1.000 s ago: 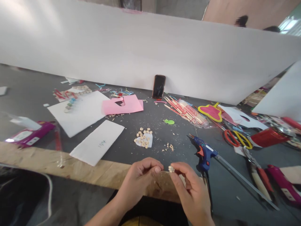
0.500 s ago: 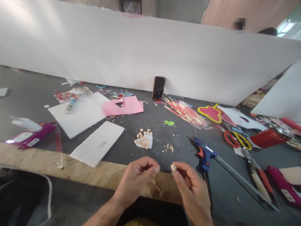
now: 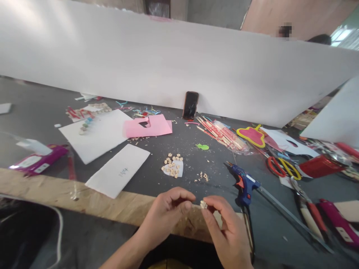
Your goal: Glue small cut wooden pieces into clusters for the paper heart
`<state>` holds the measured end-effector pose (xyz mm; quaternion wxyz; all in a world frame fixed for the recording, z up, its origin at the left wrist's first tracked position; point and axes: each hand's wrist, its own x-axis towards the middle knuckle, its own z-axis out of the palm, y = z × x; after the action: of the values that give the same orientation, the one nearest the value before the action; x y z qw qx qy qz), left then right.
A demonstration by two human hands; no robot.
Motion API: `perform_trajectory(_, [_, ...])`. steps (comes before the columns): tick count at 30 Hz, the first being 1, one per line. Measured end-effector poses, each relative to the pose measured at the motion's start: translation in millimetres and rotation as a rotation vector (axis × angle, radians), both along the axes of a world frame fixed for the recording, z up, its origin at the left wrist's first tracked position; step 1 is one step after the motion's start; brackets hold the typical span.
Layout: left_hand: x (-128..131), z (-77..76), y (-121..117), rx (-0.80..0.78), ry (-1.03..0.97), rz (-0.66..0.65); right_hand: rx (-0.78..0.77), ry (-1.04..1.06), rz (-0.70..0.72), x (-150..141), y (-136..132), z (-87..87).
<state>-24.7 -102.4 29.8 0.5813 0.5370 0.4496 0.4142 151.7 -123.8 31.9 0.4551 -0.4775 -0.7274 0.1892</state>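
Observation:
Between the thumb and forefinger of my right hand (image 3: 224, 228) is a small pale flower-like cluster (image 3: 203, 204) made of tiny beige pieces. Facing it, my left hand (image 3: 171, 209) has curled fingers, with a small gap between thumb and forefinger and nothing visible in them. Just beyond the hands, a white paper shape (image 3: 179, 169) lies on the dark table, partly covered by several similar beige flower pieces (image 3: 169, 160). To its right is a little heap of loose beige bits (image 3: 203, 177).
A blue glue gun (image 3: 245, 183) lies right of my hands, scissors (image 3: 276, 166) and pliers (image 3: 305, 205) farther right. A white board (image 3: 117, 171) and pink paper (image 3: 157, 126) are left. A phone (image 3: 190, 105) leans on the white partition (image 3: 168, 63).
My right hand has moved left and slightly down, bringing the cluster close to my left fingertips. My left hand has shifted slightly right. The things on the table stay put.

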Motion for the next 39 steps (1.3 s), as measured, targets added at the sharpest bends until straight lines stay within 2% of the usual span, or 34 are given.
perform_trajectory(8, [4.1, 10.6, -4.4, -0.175, -0.189, -0.089, 0.156, -0.165, 0.058, -7.0, 1.0, 11.7])
perform_trajectory(15, [6.4, 6.1, -7.4, -0.292, -0.306, -0.065, 0.125, -0.15, 0.079, -6.2, -1.1, 8.5])
perform_trajectory(29, [5.2, 4.5, -8.0, -0.318, -0.361, -0.115, 0.11, -0.106, 0.103, -4.4, -1.1, 9.3])
perform_trajectory(35, [6.9, 1.0, -9.0, -0.384, -0.419, -0.124, 0.074, -0.099, 0.111, -2.7, 0.6, 8.0])
perform_trajectory(39, [6.6, -1.4, -7.9, -0.336, -0.374, -0.125, 0.082, -0.09, 0.122, -2.0, 0.5, 6.5])
